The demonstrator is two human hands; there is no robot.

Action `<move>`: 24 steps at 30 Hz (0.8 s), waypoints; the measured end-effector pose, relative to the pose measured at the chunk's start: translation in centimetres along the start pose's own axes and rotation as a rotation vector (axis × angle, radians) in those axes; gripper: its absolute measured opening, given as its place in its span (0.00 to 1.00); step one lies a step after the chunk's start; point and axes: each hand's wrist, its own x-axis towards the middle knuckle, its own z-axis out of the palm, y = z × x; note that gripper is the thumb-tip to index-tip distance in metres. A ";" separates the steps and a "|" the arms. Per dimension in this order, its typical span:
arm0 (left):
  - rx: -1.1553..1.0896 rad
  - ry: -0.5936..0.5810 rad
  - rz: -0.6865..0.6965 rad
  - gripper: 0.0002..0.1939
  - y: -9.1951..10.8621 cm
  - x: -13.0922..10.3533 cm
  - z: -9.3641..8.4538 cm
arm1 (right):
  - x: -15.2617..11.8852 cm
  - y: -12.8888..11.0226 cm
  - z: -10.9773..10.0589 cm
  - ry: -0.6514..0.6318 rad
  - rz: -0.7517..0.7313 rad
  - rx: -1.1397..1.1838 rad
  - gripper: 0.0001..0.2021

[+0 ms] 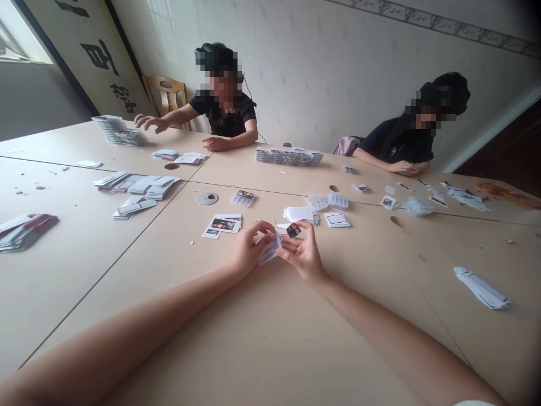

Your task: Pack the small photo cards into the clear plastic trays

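My left hand (255,243) is closed on a small clear plastic box with compartments (270,251), which is tilted above the table. The thumb of my right hand (306,254) rests at the box's right edge. Between the raised fingers of that hand is a small dark printed card (293,230). Just beyond my hands lie a stack of white cards (301,214) and a stack of black-bordered cards (337,220). To the left are dark printed picture cards (224,224). What the compartments contain is too small to tell.
Across the table (169,327) sit two people (230,115) (397,141). Clear boxes are stacked (288,157) at the back. Bundles of cards (137,189) lie left, a card strip bundle (482,287) right. Round holes (397,221) and a cable cap (207,198) break the tabletop.
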 end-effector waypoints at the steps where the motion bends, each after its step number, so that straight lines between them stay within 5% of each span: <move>1: 0.010 0.003 -0.003 0.07 0.1 0.0 0.0 | 0.0 -0.1 0.0 -0.001 0.006 -0.008 0.32; 15: -0.170 -0.074 -0.106 0.10 -1.2 0.1 0.0 | -0.1 0.6 -0.1 -0.003 -0.032 -0.059 0.31; 24: 0.072 -0.095 0.000 0.10 -1.1 0.5 -0.2 | -0.2 0.8 -0.1 0.027 -0.038 -0.122 0.30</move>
